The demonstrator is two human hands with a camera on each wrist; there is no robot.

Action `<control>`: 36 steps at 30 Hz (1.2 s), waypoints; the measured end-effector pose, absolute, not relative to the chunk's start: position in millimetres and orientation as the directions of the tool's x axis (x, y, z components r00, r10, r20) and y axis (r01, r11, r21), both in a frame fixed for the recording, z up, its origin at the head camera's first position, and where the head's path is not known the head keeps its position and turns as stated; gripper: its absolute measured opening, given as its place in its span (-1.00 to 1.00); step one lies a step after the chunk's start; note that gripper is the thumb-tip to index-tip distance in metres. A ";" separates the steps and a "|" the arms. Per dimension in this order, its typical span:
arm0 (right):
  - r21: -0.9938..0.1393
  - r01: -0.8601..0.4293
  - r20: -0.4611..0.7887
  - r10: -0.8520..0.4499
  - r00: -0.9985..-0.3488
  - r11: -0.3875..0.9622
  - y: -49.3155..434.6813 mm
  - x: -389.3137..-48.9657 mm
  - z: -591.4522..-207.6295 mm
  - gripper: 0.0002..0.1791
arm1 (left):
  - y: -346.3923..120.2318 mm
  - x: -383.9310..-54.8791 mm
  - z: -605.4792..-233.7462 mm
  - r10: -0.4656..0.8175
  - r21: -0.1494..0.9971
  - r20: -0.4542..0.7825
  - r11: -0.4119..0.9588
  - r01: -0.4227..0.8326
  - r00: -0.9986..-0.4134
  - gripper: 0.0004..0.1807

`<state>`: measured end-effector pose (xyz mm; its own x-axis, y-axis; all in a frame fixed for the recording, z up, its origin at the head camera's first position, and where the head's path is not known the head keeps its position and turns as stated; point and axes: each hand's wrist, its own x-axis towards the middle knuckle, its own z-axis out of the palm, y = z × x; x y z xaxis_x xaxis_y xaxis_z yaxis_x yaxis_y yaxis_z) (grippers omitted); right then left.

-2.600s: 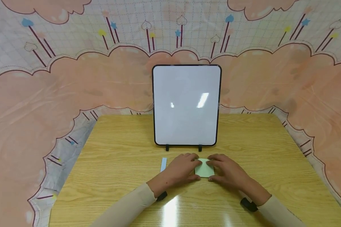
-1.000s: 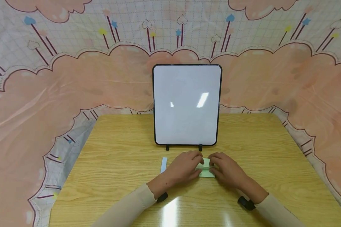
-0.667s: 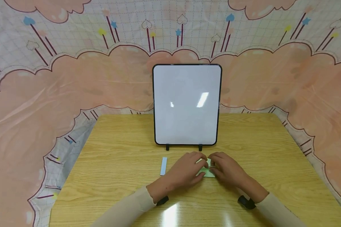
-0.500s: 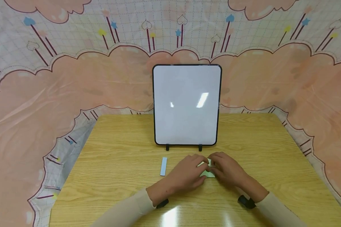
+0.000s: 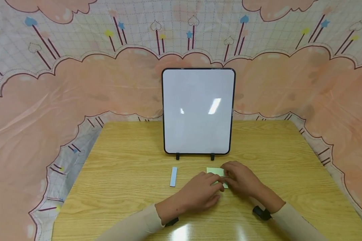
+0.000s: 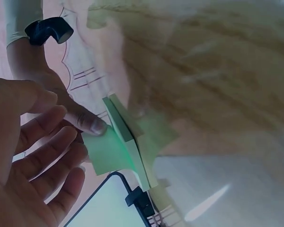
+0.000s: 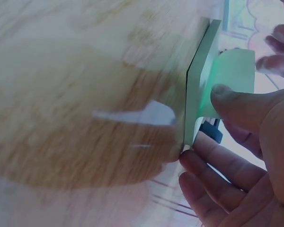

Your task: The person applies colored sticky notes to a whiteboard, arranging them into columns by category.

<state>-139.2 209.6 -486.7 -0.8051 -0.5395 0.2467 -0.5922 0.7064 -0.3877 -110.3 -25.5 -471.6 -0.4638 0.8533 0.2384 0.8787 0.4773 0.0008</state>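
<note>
A pale green sticky note pad [image 5: 213, 170] lies on the table in front of the whiteboard. Its top sticky note [image 7: 236, 71] is raised and curves away from the stack [image 7: 196, 90], as both wrist views show. My right hand [image 5: 242, 179] pinches that note at its right side, thumb on the near face and the index finger largely hidden behind it. My left hand [image 5: 200, 191] is by the pad's near left corner, holding nothing; in the left wrist view its fingers [image 6: 52, 156] are loosely bent and apart from the paper.
A whiteboard [image 5: 199, 110] with a black frame stands upright behind the pad on small black feet [image 5: 212, 157]. Left of the pad lies a narrow light blue strip [image 5: 173, 176]. The wooden table [image 5: 123, 160] is enclosed by a patterned curtain [image 5: 78, 90].
The pad's top note has been lifted from lying flat. My left hand has moved off the note, toward me, uncovering the pad's left side; my right hand keeps its place at the right side.
</note>
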 end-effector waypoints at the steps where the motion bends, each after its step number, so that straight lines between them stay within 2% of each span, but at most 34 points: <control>1: -0.388 -0.591 0.249 -0.537 -0.806 0.707 209.8 -139.3 -487.0 -0.77 | -25.6 -110.0 -473.3 0.856 -0.007 0.230 0.477 0.879 -0.462 -0.79; 7: -0.411 -0.579 0.246 -0.525 -0.814 0.704 210.2 -139.6 -487.9 -0.75 | -26.9 -108.3 -481.9 0.868 -0.046 0.182 0.477 0.878 -0.462 -0.68; 17: -0.409 -0.596 0.262 -0.537 -0.802 0.691 210.0 -142.1 -489.2 -0.75 | -28.2 -107.2 -487.6 0.851 -0.075 0.097 0.523 0.849 -0.516 -0.52; 24: -0.402 -0.623 0.275 -0.561 -0.781 0.671 209.7 -143.1 -488.4 -0.73 | -28.9 -108.7 -489.9 0.851 -0.086 0.097 0.523 0.848 -0.516 -0.50; 36: -0.367 -0.605 0.242 -0.555 -0.796 0.707 204.0 -144.4 -486.7 -0.75 | -27.2 -109.8 -486.9 0.845 -0.104 0.071 0.535 0.838 -0.530 -0.53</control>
<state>-144.4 204.0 -486.7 -0.7957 -0.5553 0.2420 -0.6049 0.7067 -0.3671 -109.8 -27.2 -486.9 -0.5302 0.8449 0.0709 0.8385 0.5349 -0.1039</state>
